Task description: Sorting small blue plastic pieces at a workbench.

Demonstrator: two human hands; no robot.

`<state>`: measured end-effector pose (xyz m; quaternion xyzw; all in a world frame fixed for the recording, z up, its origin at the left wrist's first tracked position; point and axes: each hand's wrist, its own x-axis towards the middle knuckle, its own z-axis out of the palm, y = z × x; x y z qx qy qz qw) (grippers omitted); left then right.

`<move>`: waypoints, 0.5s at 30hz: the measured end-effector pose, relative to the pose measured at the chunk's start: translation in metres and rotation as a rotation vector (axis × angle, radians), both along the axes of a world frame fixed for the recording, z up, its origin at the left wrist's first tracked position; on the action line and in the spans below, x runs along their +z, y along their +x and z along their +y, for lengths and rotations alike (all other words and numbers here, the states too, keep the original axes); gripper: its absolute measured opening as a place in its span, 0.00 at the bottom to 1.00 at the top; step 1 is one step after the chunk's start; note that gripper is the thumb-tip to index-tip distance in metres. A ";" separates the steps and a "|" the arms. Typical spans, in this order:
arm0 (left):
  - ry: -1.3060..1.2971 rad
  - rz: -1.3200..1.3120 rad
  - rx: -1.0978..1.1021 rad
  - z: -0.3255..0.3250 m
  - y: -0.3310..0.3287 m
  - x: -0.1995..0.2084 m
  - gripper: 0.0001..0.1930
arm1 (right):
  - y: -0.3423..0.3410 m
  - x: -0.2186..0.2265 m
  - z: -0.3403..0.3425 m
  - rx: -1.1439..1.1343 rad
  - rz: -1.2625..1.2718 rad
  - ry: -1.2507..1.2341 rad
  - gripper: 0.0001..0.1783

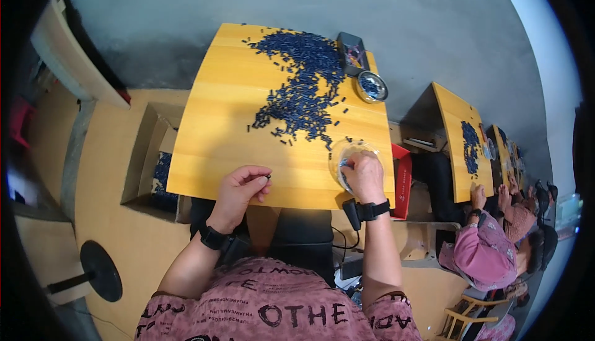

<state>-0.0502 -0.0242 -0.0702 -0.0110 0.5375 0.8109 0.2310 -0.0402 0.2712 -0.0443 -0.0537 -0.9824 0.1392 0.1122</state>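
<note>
My left hand is at the near edge of the yellow wooden table, thumb and fingers pinched on a small dark piece that pokes out at the fingertips. On the right, my right hand reaches down into a clear round bowl, its fingers drawn together. Whatever those fingertips hold is hidden by the hand. Farther up the table spreads a large loose pile of small dark blue, tube-like pieces, with strays around its edges.
A metal bowl of small parts and a dark grey tray stand at the far right. Left of the table, a cardboard box holds more dark pieces. A red box is beside the right edge. Other people work at tables farther right.
</note>
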 end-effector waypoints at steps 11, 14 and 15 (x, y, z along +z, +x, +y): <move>0.189 0.049 -0.034 0.001 0.017 0.027 0.07 | 0.005 -0.004 0.013 0.041 0.080 -0.151 0.04; 0.232 0.046 -0.031 0.001 0.021 0.026 0.06 | 0.013 0.011 0.004 -0.041 0.094 -0.334 0.03; 0.249 0.050 -0.029 0.002 0.021 0.027 0.06 | 0.015 0.019 -0.001 -0.114 0.075 -0.457 0.02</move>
